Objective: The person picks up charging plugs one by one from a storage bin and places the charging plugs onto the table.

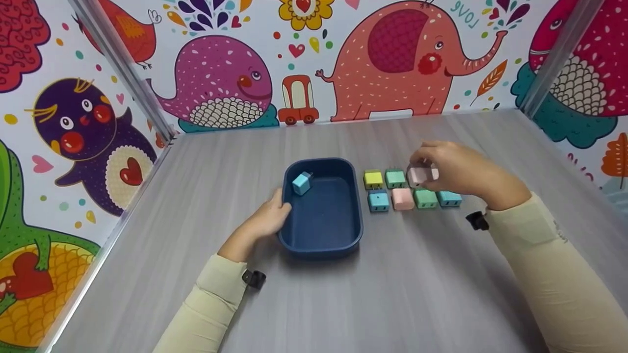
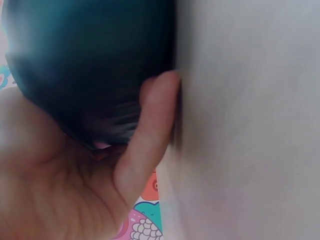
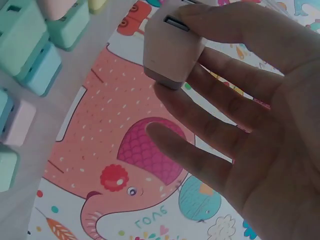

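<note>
My left hand (image 1: pixel 269 214) grips the left side of a dark blue plastic bin (image 1: pixel 321 247), with part of its fingers hidden. In the left wrist view, one finger (image 2: pixel 150 125) lies along the dark wall close to the table. A light blue USB charger plug (image 1: pixel 301 183) sits inside the bin near its back left corner. My right hand (image 1: pixel 456 169) pinches a pale pink USB charger plug (image 3: pixel 172 47) between thumb and fingertips, the ring and little fingers apart from it. That plug is over the back row of chargers, to the right of the bin.
Beside the bin, two rows of chargers stand on the grey table (image 1: pixel 407 274): a yellow one (image 1: pixel 373 179) and a green one (image 1: pixel 395 178) behind, then blue (image 1: pixel 378 201), pink (image 1: pixel 403 199), green (image 1: pixel 425 198) and teal (image 1: pixel 449 198) in front. Cartoon-printed walls (image 1: pixel 304 54) enclose the table.
</note>
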`<control>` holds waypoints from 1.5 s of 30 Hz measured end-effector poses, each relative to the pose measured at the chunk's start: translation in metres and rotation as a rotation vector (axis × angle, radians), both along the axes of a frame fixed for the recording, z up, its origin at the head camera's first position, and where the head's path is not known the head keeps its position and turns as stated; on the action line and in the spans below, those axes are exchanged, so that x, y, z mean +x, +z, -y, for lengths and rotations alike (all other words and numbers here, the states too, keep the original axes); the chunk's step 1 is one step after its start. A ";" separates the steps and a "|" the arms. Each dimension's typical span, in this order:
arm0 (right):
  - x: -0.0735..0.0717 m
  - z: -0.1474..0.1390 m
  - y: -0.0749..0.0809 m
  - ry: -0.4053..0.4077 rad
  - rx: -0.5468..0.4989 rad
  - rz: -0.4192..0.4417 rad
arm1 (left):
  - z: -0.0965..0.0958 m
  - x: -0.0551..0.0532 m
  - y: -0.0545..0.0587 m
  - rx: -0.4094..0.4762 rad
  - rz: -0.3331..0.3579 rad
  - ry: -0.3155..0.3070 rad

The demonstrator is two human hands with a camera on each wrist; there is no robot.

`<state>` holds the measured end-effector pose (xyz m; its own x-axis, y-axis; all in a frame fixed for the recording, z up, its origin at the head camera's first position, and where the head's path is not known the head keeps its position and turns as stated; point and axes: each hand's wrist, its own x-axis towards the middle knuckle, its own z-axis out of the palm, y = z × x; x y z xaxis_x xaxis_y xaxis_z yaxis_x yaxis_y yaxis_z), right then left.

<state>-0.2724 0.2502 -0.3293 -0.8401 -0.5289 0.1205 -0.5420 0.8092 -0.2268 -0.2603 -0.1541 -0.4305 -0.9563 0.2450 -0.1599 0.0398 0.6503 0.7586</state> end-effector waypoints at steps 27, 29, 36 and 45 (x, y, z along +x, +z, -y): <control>-0.018 -0.083 -0.016 -0.175 -0.032 0.202 | -0.004 0.000 -0.002 -0.021 -0.012 0.008; -0.019 -0.087 -0.018 -0.178 -0.035 0.216 | -0.004 -0.001 -0.001 -0.024 -0.012 0.005; -0.026 -0.099 -0.026 -0.192 -0.021 0.259 | -0.002 -0.001 0.000 -0.017 -0.010 0.005; -0.029 -0.103 -0.036 -0.234 0.002 0.323 | 0.001 -0.001 -0.001 -0.012 -0.013 0.003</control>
